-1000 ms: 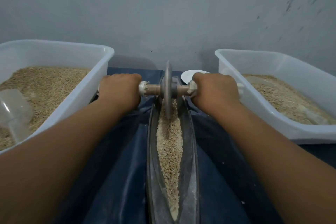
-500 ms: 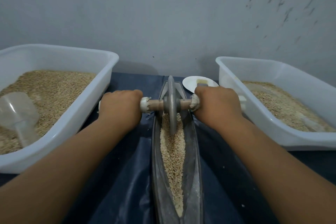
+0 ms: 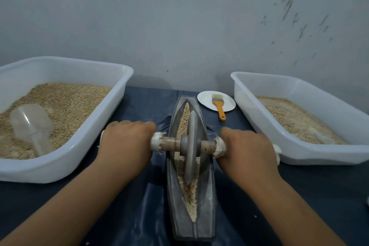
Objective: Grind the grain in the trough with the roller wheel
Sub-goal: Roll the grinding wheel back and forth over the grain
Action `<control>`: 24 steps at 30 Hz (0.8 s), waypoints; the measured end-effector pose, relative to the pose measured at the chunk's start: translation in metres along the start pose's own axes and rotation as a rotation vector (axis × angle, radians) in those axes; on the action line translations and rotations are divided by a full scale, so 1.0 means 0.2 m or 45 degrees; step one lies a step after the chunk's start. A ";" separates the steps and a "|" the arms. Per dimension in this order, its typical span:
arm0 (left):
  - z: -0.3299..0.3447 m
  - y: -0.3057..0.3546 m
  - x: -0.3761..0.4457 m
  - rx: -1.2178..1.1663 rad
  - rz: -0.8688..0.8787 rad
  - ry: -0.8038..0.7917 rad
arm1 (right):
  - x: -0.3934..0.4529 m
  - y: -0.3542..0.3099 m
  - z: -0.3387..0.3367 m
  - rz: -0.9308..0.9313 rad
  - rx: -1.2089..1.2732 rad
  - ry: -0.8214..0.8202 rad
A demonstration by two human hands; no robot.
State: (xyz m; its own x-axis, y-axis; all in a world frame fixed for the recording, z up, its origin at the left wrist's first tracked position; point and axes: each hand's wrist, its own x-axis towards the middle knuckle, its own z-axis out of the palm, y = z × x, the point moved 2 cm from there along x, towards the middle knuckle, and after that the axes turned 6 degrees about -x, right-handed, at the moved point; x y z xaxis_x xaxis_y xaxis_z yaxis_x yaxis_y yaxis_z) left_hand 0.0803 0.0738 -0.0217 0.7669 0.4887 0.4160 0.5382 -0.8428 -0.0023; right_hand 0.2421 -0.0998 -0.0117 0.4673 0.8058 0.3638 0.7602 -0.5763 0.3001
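In the head view, a long, boat-shaped metal trough [image 3: 191, 223] lies lengthwise on a dark blue cloth [image 3: 139, 211], its far tip pointing toward the grey wall [image 3: 179, 16]. The roller wheel [image 3: 190, 146] stands upright on its edge in the trough's groove, about midway along it, its rim sunk into the grain [image 3: 189, 191] that fills the groove both ahead of and behind it. A wooden axle [image 3: 169, 143] passes through the wheel's hub and sticks out across the trough to both sides. The left hand [image 3: 124, 146] is curled round the axle's pale-wrapped left end, knuckles up, just left of the trough; the right hand [image 3: 246, 151] is wrapped the same way round the right end, just right of the trough. The wheel thus sits between the two fists, level with them. Left of the trough stands a white tub [image 3: 65, 166] of grain with a clear plastic scoop [image 3: 32, 126] lying in it. Right of the trough stands a second white tub [image 3: 319, 152], holding paler, finer-looking grain. Beyond the trough's far tip, slightly right, a white plate [image 3: 205, 100] carries an orange-handled brush [image 3: 218, 106], whose handle overhangs the plate's near edge.
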 end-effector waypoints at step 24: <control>-0.01 -0.04 0.01 0.012 0.080 -0.028 | 0.02 0.06 0.01 -0.043 0.151 -0.179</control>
State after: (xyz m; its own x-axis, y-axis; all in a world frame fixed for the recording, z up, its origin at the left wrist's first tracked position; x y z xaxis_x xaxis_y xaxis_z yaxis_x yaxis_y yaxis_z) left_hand 0.0769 0.0804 -0.0194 0.8067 0.4400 0.3946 0.4920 -0.8698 -0.0360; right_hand 0.2540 -0.1024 -0.0086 0.4927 0.8403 0.2263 0.8205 -0.5352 0.2010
